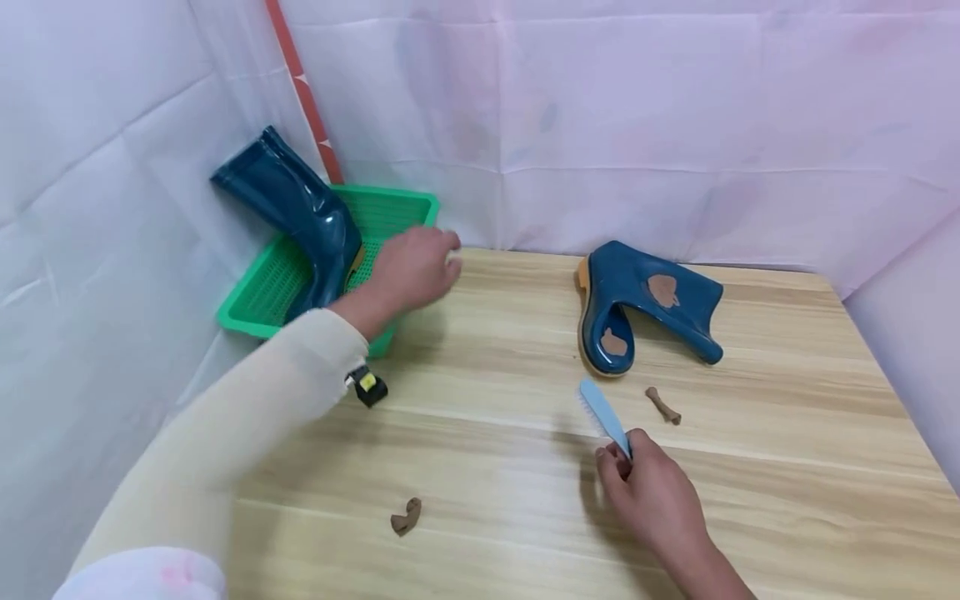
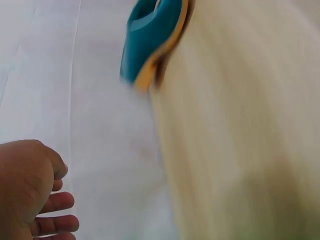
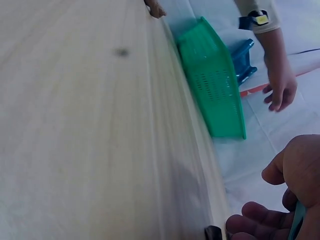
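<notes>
My right hand (image 1: pixel 660 500) grips a light-blue brush (image 1: pixel 603 415) by its handle, over the table, with the bristles facing left. A sliver of the brush handle (image 3: pixel 298 220) shows in the right wrist view. My left hand (image 1: pixel 416 268) is held up by the right rim of a green basket (image 1: pixel 251 321), its fingers loosely bent around nothing. Inside the basket a dark-blue rubber boot (image 1: pixel 300 196) stands tilted, its shaft leaning out to the left. Another blue boot (image 1: pixel 637 283) lies on its side at the back right, with brown patches on shaft and foot.
A small brown piece (image 1: pixel 663 406) lies near the brush, and a second curled brown piece (image 1: pixel 407 517) sits toward the front on the wooden table (image 1: pixel 495 467). White cloth (image 1: pixel 615 125) hangs behind and at the sides, with a red strip (image 1: pixel 303 92) in the left corner.
</notes>
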Tool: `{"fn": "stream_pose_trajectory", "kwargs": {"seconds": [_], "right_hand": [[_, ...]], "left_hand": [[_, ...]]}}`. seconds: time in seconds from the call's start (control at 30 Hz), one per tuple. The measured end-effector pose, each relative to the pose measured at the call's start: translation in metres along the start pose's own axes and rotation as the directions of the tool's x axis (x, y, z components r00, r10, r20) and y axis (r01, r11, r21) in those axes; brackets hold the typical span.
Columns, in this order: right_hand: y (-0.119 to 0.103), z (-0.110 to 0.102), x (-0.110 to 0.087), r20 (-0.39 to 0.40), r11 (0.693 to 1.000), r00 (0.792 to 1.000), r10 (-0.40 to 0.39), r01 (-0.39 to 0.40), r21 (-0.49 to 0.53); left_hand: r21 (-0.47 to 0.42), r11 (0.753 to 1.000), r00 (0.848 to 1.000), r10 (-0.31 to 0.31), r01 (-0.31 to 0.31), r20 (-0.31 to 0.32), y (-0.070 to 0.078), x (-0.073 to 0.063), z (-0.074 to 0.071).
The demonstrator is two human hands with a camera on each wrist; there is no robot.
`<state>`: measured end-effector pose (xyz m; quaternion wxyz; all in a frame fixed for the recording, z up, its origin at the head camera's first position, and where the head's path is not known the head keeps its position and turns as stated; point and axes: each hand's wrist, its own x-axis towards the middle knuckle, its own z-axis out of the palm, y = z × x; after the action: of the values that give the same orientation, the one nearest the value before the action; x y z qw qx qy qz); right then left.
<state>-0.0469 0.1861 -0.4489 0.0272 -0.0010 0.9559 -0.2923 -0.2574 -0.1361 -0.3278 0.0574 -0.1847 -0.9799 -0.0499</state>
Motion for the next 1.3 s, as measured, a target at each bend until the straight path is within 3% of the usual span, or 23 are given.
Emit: {"fn": "stream_pose_trajectory", "kwargs": {"seconds": [0.13,0.27,0.5,0.73,0.87,0.97,1.07,1.3], "right_hand": [[-0.002,-0.001,0.001,-0.016,1.0,1.0,0.006,-0.005,0.023],[0.001,-0.009,0.006,-0.009,0.998,0.999,0.037,-0.037,0.046],[0.023,-0.042,0.038,-0.062,0.995,0.996,0.063,-0.057,0.086],[0.042,-0.062,0.077,-0.102,0.995,0.994,0.04,-0.031,0.09],[0.048,-0.062,0.096,-0.104,0.993,0.993,0.063,-0.052,0.106],[0.052,-0.061,0.109,-0.077,0.981,0.991,0.113,-0.099,0.168],[0.057,-0.062,0.124,-0.056,0.961,0.983,0.174,-0.157,0.229],[0.073,-0.063,0.153,-0.075,0.906,0.939,0.336,-0.3,0.298]], "left_hand": [[-0.085,0.993,0.996,0.089,-0.086,0.03,0.036,-0.013,0.029],[-0.143,0.977,0.982,0.171,-0.159,0.08,0.07,-0.015,0.056],[-0.183,0.959,0.955,0.248,-0.218,0.162,0.108,-0.018,0.086],[-0.218,0.957,0.961,0.228,-0.192,0.154,0.124,-0.016,0.104],[-0.209,0.952,0.958,0.253,-0.223,0.132,0.132,-0.009,0.111],[-0.217,0.945,0.952,0.277,-0.245,0.132,0.135,-0.007,0.114],[-0.235,0.944,0.954,0.267,-0.23,0.136,0.136,-0.007,0.115],[-0.227,0.955,0.966,0.225,-0.192,0.129,0.13,-0.014,0.114]]}}
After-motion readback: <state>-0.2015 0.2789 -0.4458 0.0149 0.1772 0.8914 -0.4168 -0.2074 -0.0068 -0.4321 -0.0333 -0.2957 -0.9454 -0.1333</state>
